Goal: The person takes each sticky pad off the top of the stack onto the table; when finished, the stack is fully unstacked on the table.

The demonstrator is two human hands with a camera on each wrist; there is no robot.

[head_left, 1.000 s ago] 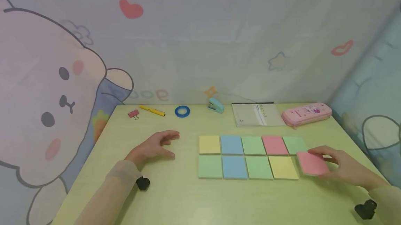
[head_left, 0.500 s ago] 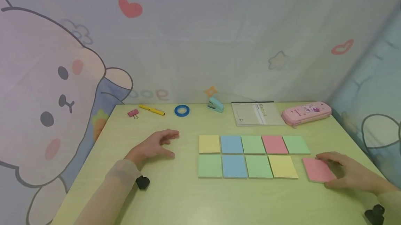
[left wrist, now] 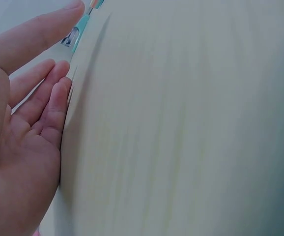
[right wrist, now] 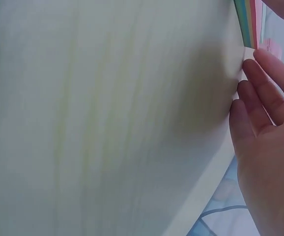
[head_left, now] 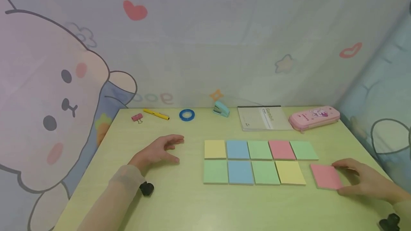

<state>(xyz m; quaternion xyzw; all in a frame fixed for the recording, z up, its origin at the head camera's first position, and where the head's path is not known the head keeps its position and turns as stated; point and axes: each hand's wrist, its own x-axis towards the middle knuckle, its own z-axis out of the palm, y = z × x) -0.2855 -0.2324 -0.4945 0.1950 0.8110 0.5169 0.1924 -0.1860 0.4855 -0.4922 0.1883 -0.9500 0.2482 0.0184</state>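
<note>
On the right side of the table lies a pink sticky note pad [head_left: 325, 176]. My right hand [head_left: 366, 182] is at its right edge, with the index finger and thumb spread at the two right corners; the fingers look nearly straight in the right wrist view. Left of it, two rows of square pads lie flat: yellow [head_left: 214, 149], blue [head_left: 238, 149], green [head_left: 259, 150], pink [head_left: 282, 150] and green [head_left: 304, 150] behind, then green, blue, green and yellow [head_left: 290, 172] in front. My left hand [head_left: 157, 150] rests on the table with loosely bent fingers, holding nothing.
Along the back edge are a pink binder clip [head_left: 137, 117], a yellow pen [head_left: 156, 114], a blue tape roll [head_left: 187, 115], a mint stapler [head_left: 221, 109], a notebook [head_left: 264, 118] and a pink pencil case [head_left: 314, 117]. A printed cloth hangs behind.
My right hand has set the pink pad down flat, a bit to the right and nearer, and has loosened and drawn back slightly rightward. My left hand has stayed still.
</note>
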